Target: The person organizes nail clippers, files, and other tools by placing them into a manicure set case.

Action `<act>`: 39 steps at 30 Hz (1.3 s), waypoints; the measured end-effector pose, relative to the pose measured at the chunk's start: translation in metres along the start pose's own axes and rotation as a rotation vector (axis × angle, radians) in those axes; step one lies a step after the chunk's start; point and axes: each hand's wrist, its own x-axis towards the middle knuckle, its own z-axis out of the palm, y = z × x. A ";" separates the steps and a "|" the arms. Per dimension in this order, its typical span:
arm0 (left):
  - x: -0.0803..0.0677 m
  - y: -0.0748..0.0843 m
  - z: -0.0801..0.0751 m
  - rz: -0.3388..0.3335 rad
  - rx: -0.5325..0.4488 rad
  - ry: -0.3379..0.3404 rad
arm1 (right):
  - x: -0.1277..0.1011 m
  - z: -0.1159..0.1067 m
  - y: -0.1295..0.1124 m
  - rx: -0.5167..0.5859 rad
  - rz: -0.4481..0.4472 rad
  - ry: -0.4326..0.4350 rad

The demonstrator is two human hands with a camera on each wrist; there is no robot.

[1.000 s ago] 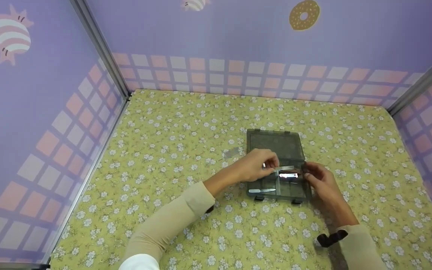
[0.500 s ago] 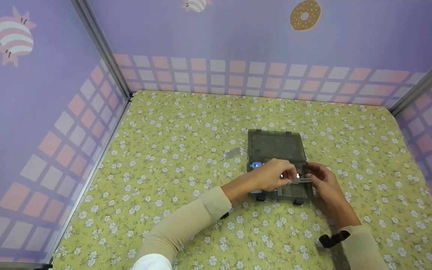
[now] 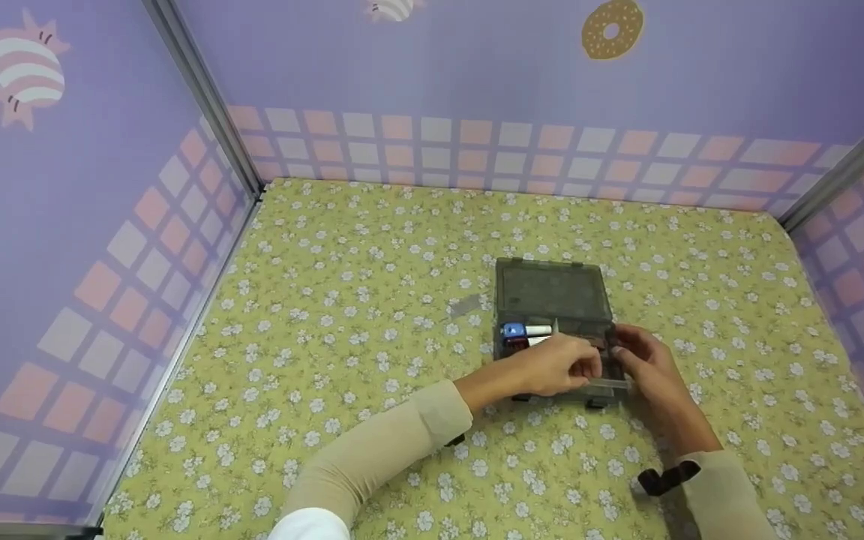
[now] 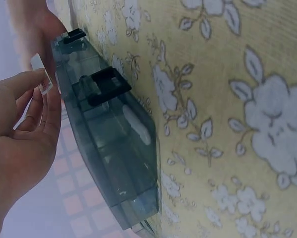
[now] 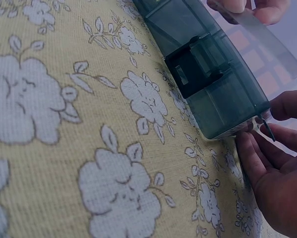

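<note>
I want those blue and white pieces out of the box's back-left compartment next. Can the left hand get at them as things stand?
Probably yes. The left hand sits just in front of the blue and white pieces, the box stands open with nothing over them. But its fingers pinch a clear strip, which it must let go first.

smoky grey box [image 3: 552, 294], yellow floral cloth [image 3: 372, 300]

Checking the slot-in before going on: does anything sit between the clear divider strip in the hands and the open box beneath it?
Nothing visible does. Both hands hold the clear strip over the front of the box; the small items lie farther left.
</note>
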 end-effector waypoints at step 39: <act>-0.101 -0.104 -0.077 -0.418 -0.074 0.423 | 0.001 0.000 0.001 -0.017 0.000 0.032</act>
